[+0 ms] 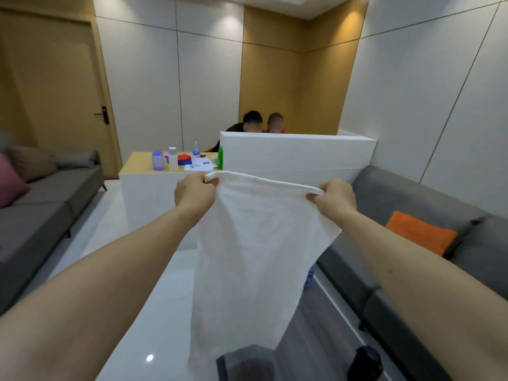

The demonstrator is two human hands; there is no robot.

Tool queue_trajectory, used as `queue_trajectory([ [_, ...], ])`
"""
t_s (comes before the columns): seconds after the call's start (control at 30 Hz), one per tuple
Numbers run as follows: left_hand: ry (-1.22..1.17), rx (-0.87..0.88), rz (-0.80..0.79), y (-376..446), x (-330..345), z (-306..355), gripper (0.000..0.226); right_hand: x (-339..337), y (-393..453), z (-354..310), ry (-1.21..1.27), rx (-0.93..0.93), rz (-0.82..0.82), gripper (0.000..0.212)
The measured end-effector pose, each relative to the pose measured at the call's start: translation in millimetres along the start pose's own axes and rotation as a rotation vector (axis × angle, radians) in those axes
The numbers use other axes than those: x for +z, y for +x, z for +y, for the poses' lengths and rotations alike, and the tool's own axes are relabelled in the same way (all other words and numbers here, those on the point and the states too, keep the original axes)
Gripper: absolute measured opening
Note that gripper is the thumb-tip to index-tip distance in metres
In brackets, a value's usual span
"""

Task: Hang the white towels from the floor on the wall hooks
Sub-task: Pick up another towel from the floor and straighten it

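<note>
Room interior seen from the head camera. Ahead stands a white counter [154, 193] with a wood-coloured top, joined on its right by a taller white partition [297, 152]; two seated people [264, 122] are partly hidden behind the partition. On the counter top lie a purple bottle [158, 160], a white container [173, 158], a clear bottle [196, 148], a red and blue cloth [184, 159], papers [200, 164] and a green bottle [220, 158] touching the partition's end. A grey sofa [49, 210] with a pink cushion [9, 181] lines the left wall beside a wooden door [55, 86]; a second grey sofa [406, 204] with an orange cushion [422, 232] lines the right wall. A dark object [365, 362] sits on the floor at lower right, too blurred to identify. The white towel [255, 257] hangs in mid-air before the counter, held by its upper edge and falling freely toward the floor, screening part of the counter front. The left hand [193, 195] pinches the towel's upper left corner; the right hand [334, 198] pinches the upper right corner, fingers curled around the hem. Both bare forearms extend forward and upward, hands level and well apart, keeping the upper edge nearly taut with a slight sag.
</note>
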State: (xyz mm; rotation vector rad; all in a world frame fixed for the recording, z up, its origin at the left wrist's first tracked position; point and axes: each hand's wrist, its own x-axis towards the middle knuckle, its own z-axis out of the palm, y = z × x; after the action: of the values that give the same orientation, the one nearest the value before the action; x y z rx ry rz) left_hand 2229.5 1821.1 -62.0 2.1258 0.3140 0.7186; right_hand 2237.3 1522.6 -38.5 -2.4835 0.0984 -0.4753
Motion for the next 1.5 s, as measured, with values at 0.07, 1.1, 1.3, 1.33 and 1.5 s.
queue_trajectory([
  [0.07,0.004,-0.041,-0.010,36,26,-7,0.027,20,47,-1,-0.023,-0.010,-0.010,0.021],
  [1.1,0.428,-0.099,-0.225,-263,136,-74,0.025,58,-97,298,-0.288,-0.268,-0.216,0.020],
  [1.3,0.555,-0.162,-0.501,-434,157,-122,0.023,63,-236,412,-0.422,-0.210,-0.466,0.024],
  [1.33,0.572,-0.189,-0.551,-458,160,-132,0.024,66,-256,428,-0.437,-0.197,-0.514,0.025],
  [1.5,0.651,-0.315,-0.790,-575,171,-182,0.024,82,-357,494,-0.569,-0.124,-0.857,0.021],
])
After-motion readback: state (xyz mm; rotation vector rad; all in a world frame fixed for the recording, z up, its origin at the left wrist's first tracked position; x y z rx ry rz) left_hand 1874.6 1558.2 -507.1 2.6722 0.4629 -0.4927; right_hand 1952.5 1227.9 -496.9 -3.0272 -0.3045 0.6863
